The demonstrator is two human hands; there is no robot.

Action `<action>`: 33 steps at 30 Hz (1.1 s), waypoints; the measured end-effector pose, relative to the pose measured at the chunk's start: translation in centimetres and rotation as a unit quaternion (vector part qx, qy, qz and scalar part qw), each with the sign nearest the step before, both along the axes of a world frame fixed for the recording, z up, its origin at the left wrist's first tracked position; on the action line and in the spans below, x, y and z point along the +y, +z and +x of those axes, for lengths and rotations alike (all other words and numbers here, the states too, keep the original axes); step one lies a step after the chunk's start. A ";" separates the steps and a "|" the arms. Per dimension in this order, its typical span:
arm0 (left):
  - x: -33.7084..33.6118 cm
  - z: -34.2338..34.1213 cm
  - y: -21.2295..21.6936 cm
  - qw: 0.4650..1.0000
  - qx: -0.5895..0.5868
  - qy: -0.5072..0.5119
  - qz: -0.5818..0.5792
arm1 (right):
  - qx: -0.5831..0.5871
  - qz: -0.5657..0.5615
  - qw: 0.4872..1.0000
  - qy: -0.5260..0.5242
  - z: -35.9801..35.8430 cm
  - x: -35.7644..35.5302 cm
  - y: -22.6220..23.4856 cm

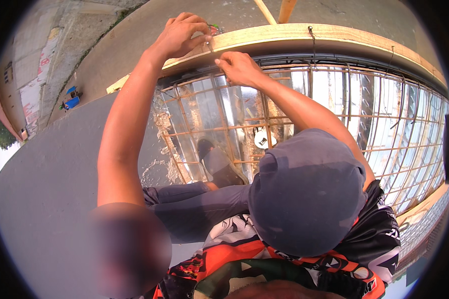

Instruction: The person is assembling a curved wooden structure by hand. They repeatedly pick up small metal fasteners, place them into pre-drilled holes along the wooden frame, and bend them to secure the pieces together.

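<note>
My left hand (185, 36) is over the pale timber beam (334, 33) at the far side, its thumb and forefinger pinched around a thin wire (209, 46). Just below and to the right, my right hand (239, 68) is at the beam's inner side, fingers drawn together. What it pinches, if anything, is too small to make out. Under the right hand spreads a grid of rusty rebar (227, 128) above shiny metal sheeting. Farther right, a dark wire tie (312, 37) loops over the same beam.
A rounded dark grey cloth shape (307, 192), a knee or cap, hides part of the rebar. A white round piece (264, 138) lies among the bars. Left is a smooth grey surface (50, 179). Timber props (286, 11) rise beyond the beam. A blue object (72, 99) stands far off.
</note>
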State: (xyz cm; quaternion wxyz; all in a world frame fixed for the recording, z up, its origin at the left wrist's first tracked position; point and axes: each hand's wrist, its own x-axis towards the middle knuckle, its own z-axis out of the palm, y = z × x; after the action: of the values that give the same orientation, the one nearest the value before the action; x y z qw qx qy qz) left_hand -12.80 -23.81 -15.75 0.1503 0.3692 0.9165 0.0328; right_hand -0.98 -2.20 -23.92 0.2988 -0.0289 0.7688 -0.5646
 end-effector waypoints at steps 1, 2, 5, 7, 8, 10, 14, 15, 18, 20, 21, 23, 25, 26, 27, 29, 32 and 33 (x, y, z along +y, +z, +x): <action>-0.2 0.4 -0.4 1.000 0.017 0.008 0.019 | 0.009 0.002 1.000 0.000 0.0 -0.1 -0.1; -0.5 0.7 -0.7 0.999 0.034 0.016 0.037 | 0.010 0.003 1.000 -0.001 0.1 -0.2 -0.2; -0.2 1.8 -0.5 0.996 0.077 0.029 0.032 | 0.012 0.008 1.000 -0.006 0.2 0.0 -0.2; -0.3 3.1 -0.5 0.991 0.119 0.051 0.044 | 0.011 0.002 1.000 -0.011 0.4 0.1 -0.3; -0.4 3.9 -0.5 0.987 0.141 0.062 0.049 | 0.021 0.010 1.000 -0.005 0.4 0.3 -0.4; -0.4 5.6 -1.0 0.980 0.174 0.091 0.038 | 0.042 0.024 0.999 0.007 0.8 0.4 -0.3; 1.6 9.1 -1.7 0.956 0.170 0.229 0.074 | 0.021 0.022 0.999 0.011 1.6 1.5 1.1; 2.4 10.0 -1.8 0.945 0.159 0.274 0.076 | 0.014 0.017 1.000 0.011 1.7 1.9 1.9; 5.0 11.3 -2.4 0.869 0.107 0.463 0.140 | 0.009 -0.005 1.000 0.008 2.1 2.7 2.7; 5.9 11.7 -2.8 0.827 0.100 0.533 0.147 | 0.026 -0.024 0.999 0.006 2.4 3.3 2.7; 6.3 12.0 -3.0 0.824 0.113 0.537 0.142 | 0.040 -0.035 0.999 0.004 2.6 3.6 2.6; 6.9 12.4 -3.3 0.818 0.140 0.542 0.131 | 0.055 -0.056 0.997 0.005 2.9 4.3 2.7; 7.3 12.7 -2.8 0.852 0.197 0.481 0.067 | 0.053 -0.079 0.995 0.008 3.2 5.2 3.5; 7.5 12.7 -2.5 0.865 0.225 0.447 0.035 | 0.064 -0.076 0.995 0.013 3.3 5.7 3.7; 7.8 12.6 -1.9 0.882 0.217 0.417 -0.010 | 0.073 -0.073 0.995 0.018 3.3 6.1 3.8; 8.6 11.8 -0.8 0.909 0.200 0.353 -0.101 | 0.073 -0.076 0.994 0.025 3.3 6.7 3.8; 10.6 10.2 1.7 0.937 0.154 0.233 -0.209 | 0.056 -0.097 0.993 0.031 3.3 7.4 4.4; 10.9 9.8 2.0 0.942 0.144 0.202 -0.224 | 0.056 -0.102 0.993 0.036 3.1 7.4 4.6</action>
State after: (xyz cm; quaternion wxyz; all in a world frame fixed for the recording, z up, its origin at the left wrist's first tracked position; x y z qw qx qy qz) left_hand -3.05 -12.94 -13.80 0.0861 0.1337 0.9674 -0.1973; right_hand 2.16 5.21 -19.29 0.2704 -0.1185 0.7214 -0.6264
